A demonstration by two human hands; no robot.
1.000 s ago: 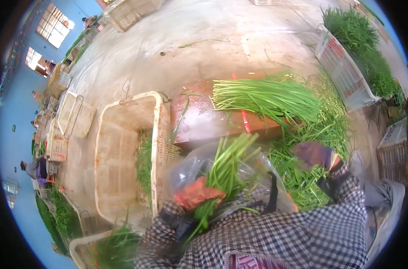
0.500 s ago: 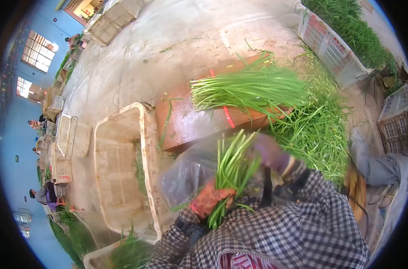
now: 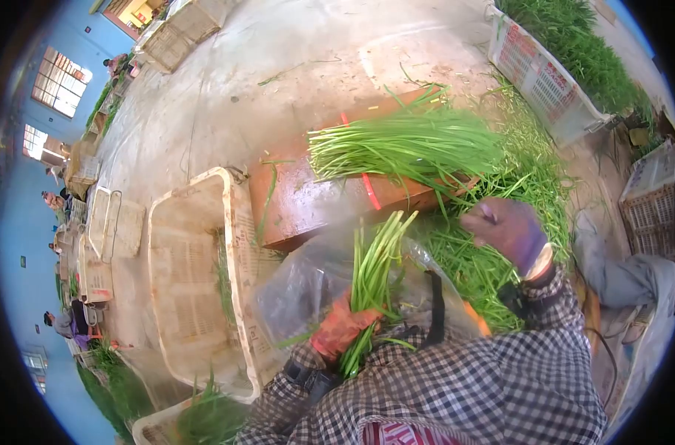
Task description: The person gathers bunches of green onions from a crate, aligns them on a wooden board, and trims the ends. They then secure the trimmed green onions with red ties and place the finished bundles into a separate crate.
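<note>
A bunch of green stalks [image 3: 374, 259] is in my left hand [image 3: 341, 326], which wears a reddish glove, its fingers wrapped round the lower part. My right hand [image 3: 504, 228], in a purplish glove, is held to the right of the bunch, over loose green leaves [image 3: 534, 193]. Its fingers are curled, and what they hold, if anything, is too small to tell. Beyond both hands a larger pile of stalks [image 3: 404, 144] lies across a brown board [image 3: 300, 204], over a red strip [image 3: 371, 191].
An open plastic crate [image 3: 237, 274] stands at the left. A white crate [image 3: 549, 81] full of greens is at the upper right. Clear plastic [image 3: 300, 285] covers my lap. Another person's grey-clad leg [image 3: 627, 278] is at the right. Several people are far left.
My right hand has moved right, away from the bunch, and now hangs over the loose leaves. My left hand still grips the bunch.
</note>
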